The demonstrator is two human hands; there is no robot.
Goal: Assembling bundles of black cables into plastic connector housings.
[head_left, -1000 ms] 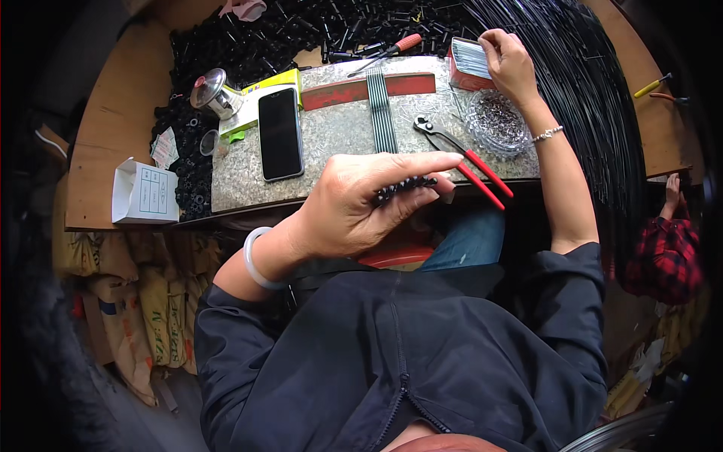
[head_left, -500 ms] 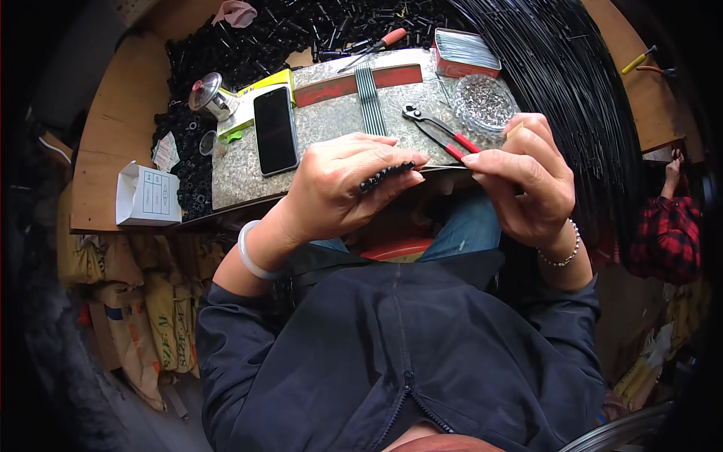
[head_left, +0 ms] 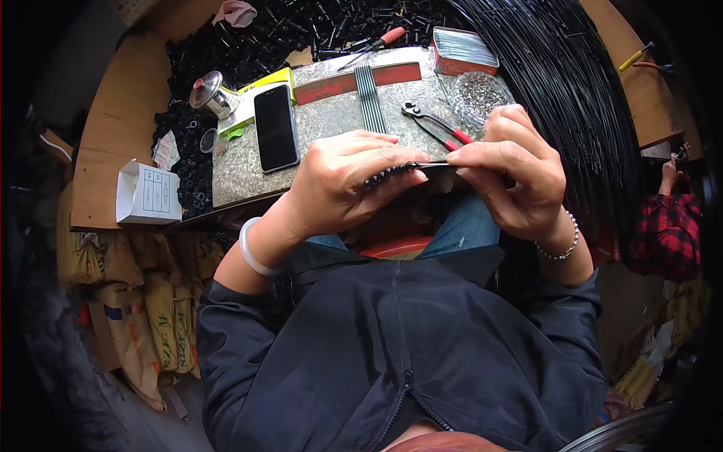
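Observation:
My left hand [head_left: 327, 177] is closed round a row of small black parts [head_left: 385, 175], whose rounded ends show side by side between thumb and fingers. Close to its right, my right hand [head_left: 520, 177] pinches a thin metal rod [head_left: 435, 163] between thumb and forefinger. The rod's other end meets the black parts; whether it is inside one is too small to tell. Beyond my right fingertips lie end-cutting pliers [head_left: 431, 120] with red handles, on the metal work plate [head_left: 331, 120]. A bundle of thin grey rods [head_left: 369, 98] rests across a red bar [head_left: 399, 73].
A phone [head_left: 276, 128] lies left on the plate near a metal-lidded jar [head_left: 215, 94] and a white box [head_left: 148, 193]. Back right are a red tin of rods [head_left: 465, 51] and a bowl of small metal pieces [head_left: 480, 98]. Long black rods [head_left: 557, 83] lie right; another person [head_left: 666, 233] sits beyond.
My right hand has moved a little left, closer to my left hand. A thin metal rod now shows between its fingertips and the black parts. My left hand has barely moved.

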